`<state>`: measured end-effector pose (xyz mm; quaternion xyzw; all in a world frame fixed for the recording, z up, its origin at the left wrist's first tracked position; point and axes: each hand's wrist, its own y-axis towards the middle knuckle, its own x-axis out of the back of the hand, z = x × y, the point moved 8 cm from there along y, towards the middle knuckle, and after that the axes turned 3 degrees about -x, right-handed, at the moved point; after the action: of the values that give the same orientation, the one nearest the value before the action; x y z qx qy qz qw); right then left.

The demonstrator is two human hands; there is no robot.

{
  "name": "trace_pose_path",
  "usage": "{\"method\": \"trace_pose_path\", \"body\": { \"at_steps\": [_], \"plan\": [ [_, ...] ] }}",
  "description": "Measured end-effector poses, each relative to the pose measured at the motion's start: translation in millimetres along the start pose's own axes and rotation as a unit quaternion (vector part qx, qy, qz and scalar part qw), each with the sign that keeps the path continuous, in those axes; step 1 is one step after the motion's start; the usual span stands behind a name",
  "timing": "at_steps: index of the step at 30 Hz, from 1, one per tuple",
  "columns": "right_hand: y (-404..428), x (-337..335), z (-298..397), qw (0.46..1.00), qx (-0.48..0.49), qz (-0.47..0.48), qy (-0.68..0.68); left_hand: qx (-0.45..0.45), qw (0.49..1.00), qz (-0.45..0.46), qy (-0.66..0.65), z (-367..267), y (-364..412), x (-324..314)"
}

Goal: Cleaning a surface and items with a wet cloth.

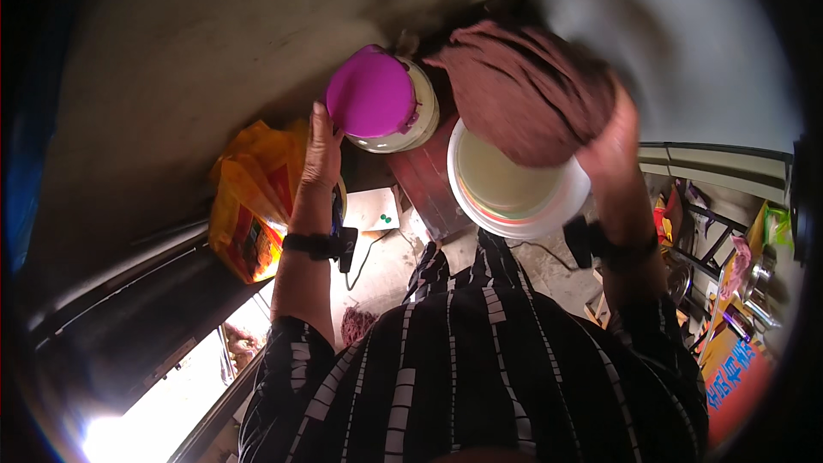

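My right hand (pixel 611 135) grips a brown cloth (pixel 527 90), which is bunched and hangs over the far part of a round white plastic tub (pixel 456 173). Inside the tub are a pale surface and a rim with coloured bands. Beside the purple lid (pixel 371 93) of a pale round container (pixel 421 122), my left hand (pixel 325 148) is raised with the thumb up; most of its fingers are hidden, and whether it touches the lid cannot be told.
A dark red wooden surface (pixel 427 180) lies between container and tub. An orange-yellow plastic bag (pixel 251 199) is at the left. Walls close in on both sides. At the right is a black metal rack (pixel 714 238) with metalware and packets. A dark cord (pixel 366 263) runs over the floor.
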<state>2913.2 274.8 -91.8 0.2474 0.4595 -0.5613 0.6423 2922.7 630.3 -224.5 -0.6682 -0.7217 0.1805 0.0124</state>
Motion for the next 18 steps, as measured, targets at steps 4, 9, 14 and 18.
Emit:
{"method": "trace_pose_path", "body": {
  "at_steps": [4, 9, 14, 18],
  "plan": [
    [-74, -31, 22, 0.995, 0.057, 0.075, -0.008, 0.013, 0.992, -0.044, -0.115, -2, 26, 33],
    [-156, 19, 30, 0.991, 0.095, -0.023, -0.094, -0.062, 0.996, -0.047, 0.035, -12, 45, 51],
    [-232, 100, 27, 0.948, 0.094, -0.271, -0.137, -0.117, 0.902, 0.029, 0.415, -57, 33, -7],
    [-257, 103, 30, 0.923, 0.117, -0.338, -0.144, -0.188, 0.790, 0.005, 0.583, -77, 12, -24]
  ]
}}
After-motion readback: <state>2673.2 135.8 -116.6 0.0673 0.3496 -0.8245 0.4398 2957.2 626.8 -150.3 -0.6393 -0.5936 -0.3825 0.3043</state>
